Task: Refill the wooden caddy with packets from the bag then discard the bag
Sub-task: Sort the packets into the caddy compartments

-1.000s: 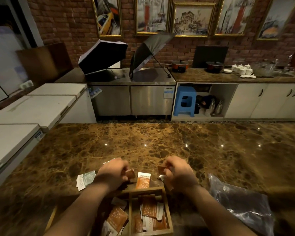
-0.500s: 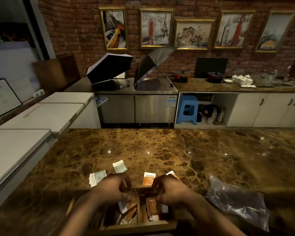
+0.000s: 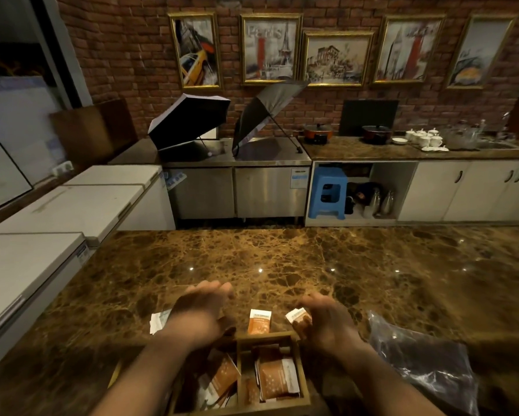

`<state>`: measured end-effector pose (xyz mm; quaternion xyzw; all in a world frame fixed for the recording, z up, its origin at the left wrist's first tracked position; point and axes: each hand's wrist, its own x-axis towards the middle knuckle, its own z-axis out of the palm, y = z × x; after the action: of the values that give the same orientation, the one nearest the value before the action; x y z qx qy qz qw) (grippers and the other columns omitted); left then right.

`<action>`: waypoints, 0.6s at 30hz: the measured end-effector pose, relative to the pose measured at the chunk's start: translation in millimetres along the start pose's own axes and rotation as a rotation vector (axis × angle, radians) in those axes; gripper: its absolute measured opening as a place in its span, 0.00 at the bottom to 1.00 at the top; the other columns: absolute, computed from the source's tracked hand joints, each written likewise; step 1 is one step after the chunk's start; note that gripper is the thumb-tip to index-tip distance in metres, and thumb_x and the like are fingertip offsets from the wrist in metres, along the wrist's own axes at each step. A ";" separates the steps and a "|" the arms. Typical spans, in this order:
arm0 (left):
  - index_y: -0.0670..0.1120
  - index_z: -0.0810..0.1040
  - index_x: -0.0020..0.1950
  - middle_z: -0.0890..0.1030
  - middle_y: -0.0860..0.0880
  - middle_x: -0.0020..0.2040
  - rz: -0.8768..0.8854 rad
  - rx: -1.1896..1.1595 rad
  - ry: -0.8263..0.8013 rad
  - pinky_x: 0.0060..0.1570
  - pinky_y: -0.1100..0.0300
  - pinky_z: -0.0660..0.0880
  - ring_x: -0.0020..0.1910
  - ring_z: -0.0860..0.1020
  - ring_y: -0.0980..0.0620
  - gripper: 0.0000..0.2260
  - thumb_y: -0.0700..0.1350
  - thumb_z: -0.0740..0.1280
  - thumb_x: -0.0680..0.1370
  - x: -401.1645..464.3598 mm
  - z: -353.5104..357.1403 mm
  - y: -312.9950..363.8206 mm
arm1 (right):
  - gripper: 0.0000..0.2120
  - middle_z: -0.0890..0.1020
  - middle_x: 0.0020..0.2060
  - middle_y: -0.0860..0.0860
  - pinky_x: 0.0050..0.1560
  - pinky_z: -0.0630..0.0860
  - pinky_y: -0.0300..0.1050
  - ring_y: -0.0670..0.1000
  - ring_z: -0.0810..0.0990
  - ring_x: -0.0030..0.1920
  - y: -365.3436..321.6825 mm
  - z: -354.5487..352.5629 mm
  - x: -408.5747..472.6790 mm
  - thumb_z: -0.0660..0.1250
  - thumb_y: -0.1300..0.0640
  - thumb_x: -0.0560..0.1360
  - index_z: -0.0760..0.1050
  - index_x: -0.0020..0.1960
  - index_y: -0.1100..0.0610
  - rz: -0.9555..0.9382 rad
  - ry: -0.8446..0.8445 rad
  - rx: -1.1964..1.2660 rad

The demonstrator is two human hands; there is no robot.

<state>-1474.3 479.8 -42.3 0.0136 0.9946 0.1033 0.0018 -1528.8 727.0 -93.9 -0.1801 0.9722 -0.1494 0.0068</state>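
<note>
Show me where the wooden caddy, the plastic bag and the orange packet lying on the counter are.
wooden caddy [image 3: 266, 336], head view, on its far rim.
plastic bag [image 3: 426, 367], head view, on its crinkled middle.
orange packet [image 3: 259, 322], head view, on its printed face, just beyond the caddy.

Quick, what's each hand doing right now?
Left hand: open, fingers spread, holding nothing.
Right hand: reaching for a brown packet; whether it grips it cannot be told.
</note>
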 end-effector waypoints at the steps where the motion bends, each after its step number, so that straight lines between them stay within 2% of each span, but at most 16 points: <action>1: 0.59 0.71 0.66 0.74 0.55 0.65 0.009 0.000 -0.003 0.62 0.55 0.69 0.65 0.71 0.50 0.19 0.55 0.69 0.77 8.4 2.5 5.5 | 0.18 0.77 0.62 0.46 0.59 0.76 0.42 0.49 0.76 0.62 5.4 4.2 1.9 0.69 0.51 0.78 0.73 0.67 0.44 0.005 -0.023 -0.008; 5: 0.58 0.71 0.69 0.74 0.55 0.68 0.113 -0.024 -0.043 0.65 0.54 0.69 0.67 0.70 0.51 0.19 0.53 0.67 0.78 37.5 25.6 24.1 | 0.23 0.75 0.68 0.45 0.63 0.74 0.42 0.48 0.74 0.67 17.7 19.7 7.4 0.68 0.54 0.79 0.69 0.72 0.45 -0.025 -0.027 -0.019; 7: 0.57 0.71 0.70 0.74 0.55 0.69 0.168 -0.032 -0.087 0.66 0.54 0.68 0.67 0.70 0.51 0.19 0.51 0.66 0.79 49.5 42.9 29.3 | 0.27 0.71 0.74 0.46 0.68 0.71 0.44 0.50 0.70 0.72 22.0 26.3 10.2 0.68 0.55 0.79 0.66 0.76 0.45 -0.057 -0.029 -0.029; 10: 0.59 0.71 0.69 0.75 0.54 0.67 0.207 0.006 -0.182 0.65 0.53 0.69 0.66 0.71 0.50 0.19 0.52 0.65 0.78 64.9 64.9 34.2 | 0.28 0.59 0.81 0.50 0.76 0.61 0.52 0.54 0.57 0.80 26.5 30.1 15.7 0.62 0.52 0.83 0.57 0.80 0.46 -0.113 -0.128 -0.039; 12: 0.60 0.72 0.69 0.77 0.54 0.66 0.208 0.045 -0.230 0.64 0.53 0.71 0.65 0.73 0.50 0.19 0.52 0.66 0.78 73.1 73.8 36.8 | 0.26 0.55 0.82 0.50 0.77 0.59 0.57 0.55 0.51 0.81 30.9 33.4 20.4 0.56 0.49 0.85 0.54 0.81 0.45 -0.127 -0.209 -0.051; 15: 0.61 0.72 0.68 0.78 0.53 0.64 0.190 0.089 -0.258 0.62 0.53 0.71 0.65 0.74 0.49 0.19 0.50 0.67 0.77 81.9 80.7 38.0 | 0.26 0.61 0.80 0.51 0.75 0.63 0.57 0.57 0.58 0.79 37.1 40.0 24.5 0.56 0.48 0.84 0.56 0.80 0.46 -0.136 -0.237 -0.100; 18: 0.60 0.73 0.65 0.79 0.53 0.62 0.155 0.072 -0.245 0.61 0.53 0.72 0.63 0.75 0.49 0.18 0.50 0.68 0.75 86.7 84.9 36.6 | 0.27 0.69 0.73 0.53 0.69 0.69 0.51 0.56 0.70 0.70 39.8 41.8 24.2 0.61 0.47 0.82 0.59 0.79 0.48 -0.132 -0.151 -0.080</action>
<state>-1559.5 535.4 -117.9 0.1028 0.9860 0.0648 0.1145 -1562.5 741.9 -144.4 -0.2548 0.9601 -0.0968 0.0629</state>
